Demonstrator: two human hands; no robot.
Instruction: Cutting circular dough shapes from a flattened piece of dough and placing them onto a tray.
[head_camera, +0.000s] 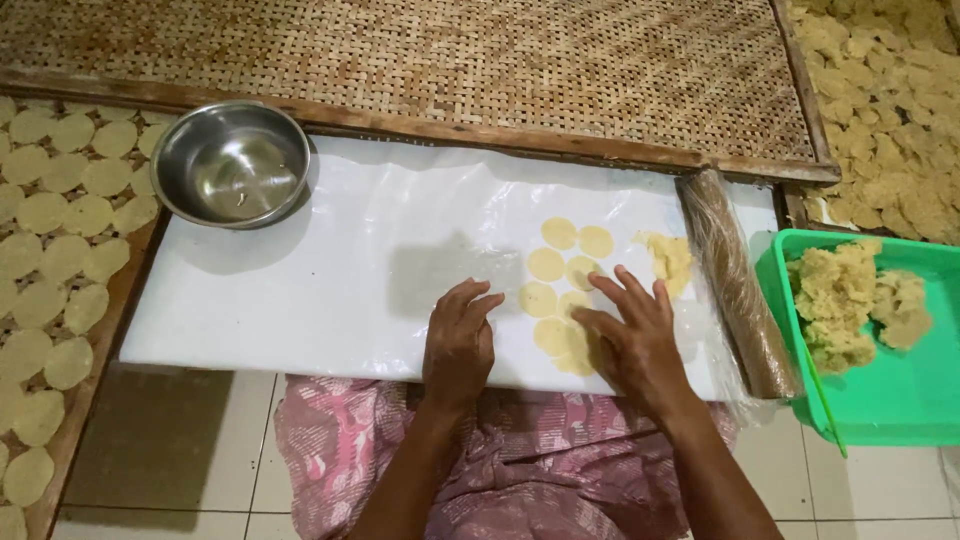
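Woven bamboo tray (450, 60) lies behind a white plastic-covered board (300, 290); green tub (900, 400) of dough at right, steel bowl (231, 163) at left. Flat dough discs (560, 270) sit mid-board, thin, soft, likely tear easily, best lifted by the edge. Right hand (630, 335) rests flat, fingers spread, on the discs; left hand (460, 345) lies flat beside them, holding nothing.

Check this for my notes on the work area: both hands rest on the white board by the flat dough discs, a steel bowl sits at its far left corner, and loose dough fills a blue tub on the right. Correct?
Not quite: the head view shows the tub is green, not blue. The rest holds: left hand and right hand on the white board by the dough discs, steel bowl far left, loose dough inside.
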